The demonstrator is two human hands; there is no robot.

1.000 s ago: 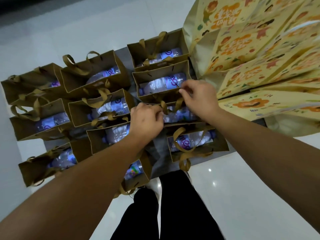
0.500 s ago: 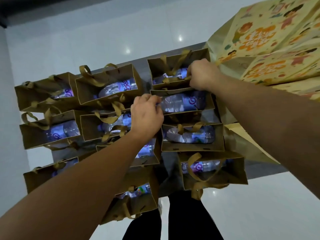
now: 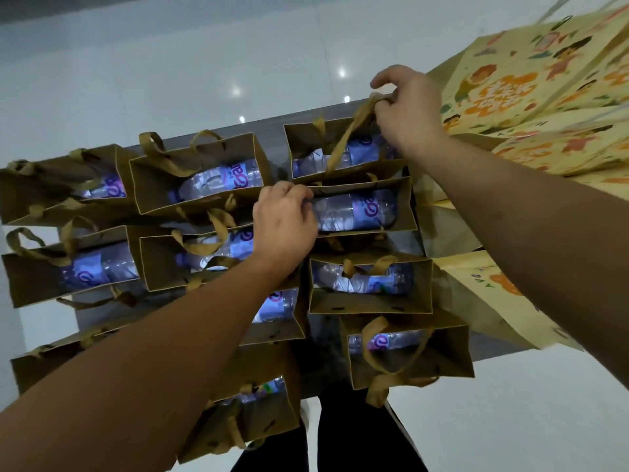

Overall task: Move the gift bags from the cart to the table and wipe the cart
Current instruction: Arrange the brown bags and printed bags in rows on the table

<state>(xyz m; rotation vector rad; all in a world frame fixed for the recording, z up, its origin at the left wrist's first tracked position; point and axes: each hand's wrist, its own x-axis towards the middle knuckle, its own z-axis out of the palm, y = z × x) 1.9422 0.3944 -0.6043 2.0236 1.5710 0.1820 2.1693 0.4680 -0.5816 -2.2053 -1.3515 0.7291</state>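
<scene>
Several brown paper gift bags with tan ribbon handles stand packed on the grey cart top (image 3: pixel 269 126), each with a water bottle lying inside. My right hand (image 3: pixel 406 112) pinches the ribbon handles of the far right bag (image 3: pixel 340 144) and pulls them up taut. My left hand (image 3: pixel 284 223) grips the left rim of the second bag (image 3: pixel 364 209) in the right column, fingers curled over its edge. Two more bags (image 3: pixel 371 287) sit closer to me in that column.
Large yellow printed bags (image 3: pixel 531 107) lie stacked on the right, against the brown bags. Glossy white floor tiles (image 3: pixel 170 63) surround the cart. My dark trouser legs (image 3: pixel 357 434) stand at the cart's near edge. Left columns of bags (image 3: pixel 200 175) fill the cart's left side.
My right hand has gone from the middle bag to the farthest bag and lifted its ribbon handles. My left hand has shifted up to the second bag's rim.
</scene>
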